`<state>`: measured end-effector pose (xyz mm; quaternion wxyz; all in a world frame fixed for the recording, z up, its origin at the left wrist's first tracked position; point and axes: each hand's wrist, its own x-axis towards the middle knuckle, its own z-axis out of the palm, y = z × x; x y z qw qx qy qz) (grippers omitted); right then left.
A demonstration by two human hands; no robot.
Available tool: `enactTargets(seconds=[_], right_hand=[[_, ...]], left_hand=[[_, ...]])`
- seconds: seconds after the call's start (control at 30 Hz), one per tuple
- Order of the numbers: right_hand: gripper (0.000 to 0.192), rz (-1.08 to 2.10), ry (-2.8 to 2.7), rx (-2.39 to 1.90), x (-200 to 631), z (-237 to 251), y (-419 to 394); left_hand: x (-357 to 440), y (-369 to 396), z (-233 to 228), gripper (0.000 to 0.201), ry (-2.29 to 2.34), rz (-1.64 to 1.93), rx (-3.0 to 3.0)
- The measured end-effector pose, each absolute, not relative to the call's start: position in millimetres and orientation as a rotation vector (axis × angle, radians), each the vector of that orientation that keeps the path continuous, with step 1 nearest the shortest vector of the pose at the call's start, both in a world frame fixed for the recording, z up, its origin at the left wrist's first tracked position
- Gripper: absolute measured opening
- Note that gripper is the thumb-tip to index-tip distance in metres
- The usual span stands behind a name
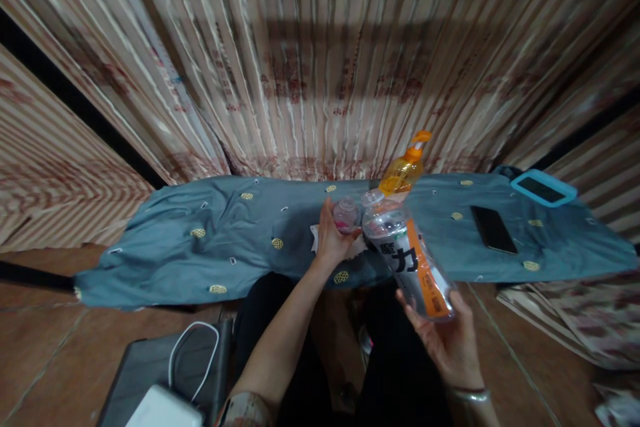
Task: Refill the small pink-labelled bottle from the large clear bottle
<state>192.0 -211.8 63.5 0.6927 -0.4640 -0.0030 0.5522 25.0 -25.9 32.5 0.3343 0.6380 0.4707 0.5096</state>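
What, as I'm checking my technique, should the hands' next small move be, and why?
Probably ease the tilted large bottle leftward: the right hand holds its base, and its neck appears just right of the small bottle, which the left hand grips.

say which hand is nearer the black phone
Right: your right hand is below and left of the phone in view; your left hand, at the small bottle, is farther left.

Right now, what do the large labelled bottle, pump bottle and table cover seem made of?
Large labelled bottle: probably glossy plastic, transparent with highlights. Pump bottle: likely plastic, glossy, its amber body translucent. Table cover: seemingly matte fabric, given its wrinkles.
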Motion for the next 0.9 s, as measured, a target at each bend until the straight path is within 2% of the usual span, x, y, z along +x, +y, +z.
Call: enactTargets(seconds=[0.33,0.9], right_hand=[[0.051,1.197,-0.097,-1.126,197,68,-204],[0.063,1.121,-0.259,-1.219,216,75,-233]], left_hand=[[20,-25,33,0.098,1.199,1.292,1.724],[10,-28,39,0.082,1.163,1.308,1.835]])
